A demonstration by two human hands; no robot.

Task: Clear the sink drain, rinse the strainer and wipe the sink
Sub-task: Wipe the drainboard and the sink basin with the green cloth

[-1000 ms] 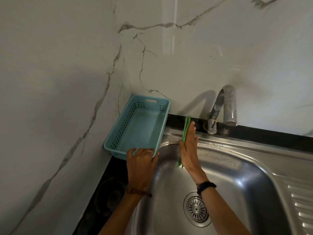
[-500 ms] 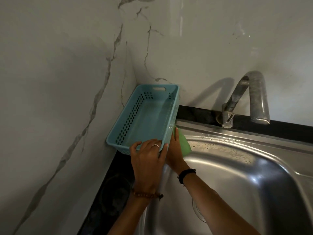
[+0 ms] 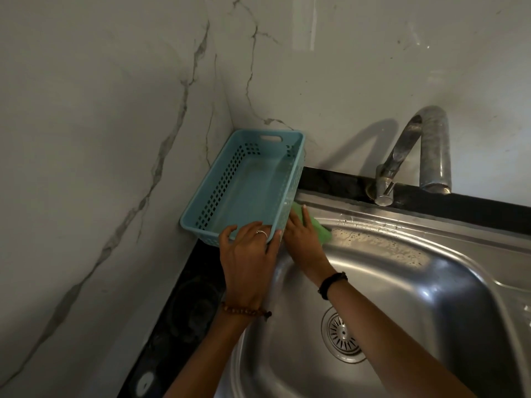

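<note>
Starting at the left of the frame: veined marble wall (image 3: 94,145), dark counter (image 3: 184,305) below it in the lower left. Tilted up off that counter, left of centre, a light blue perforated basket (image 3: 244,185), lifted at its near end, far end toward the corner of the walls. Gripping its near rim, left hand (image 3: 248,261), fingers curled over the edge, ring and bead bracelet showing. Just right of it, tucked against the basket's right wall, right hand (image 3: 301,239) pressing a green cloth (image 3: 319,229) flat onto the back left rim of the steel sink (image 3: 431,234); fingers laid straight over the cloth rather than curled round it. Wet streaks and droplets along the rim to the right of the cloth. Lower centre, strainer (image 3: 343,334) seated in the drain, slots looking free of debris. Upper right, curved tap (image 3: 425,150), no water running. By the look of things, drain cleared and strainer rinsed and put back; wiping in hand, now at the strip normally covered by the basket. Probably left: rest of the rim and basin, then setting the basket down again.
</note>
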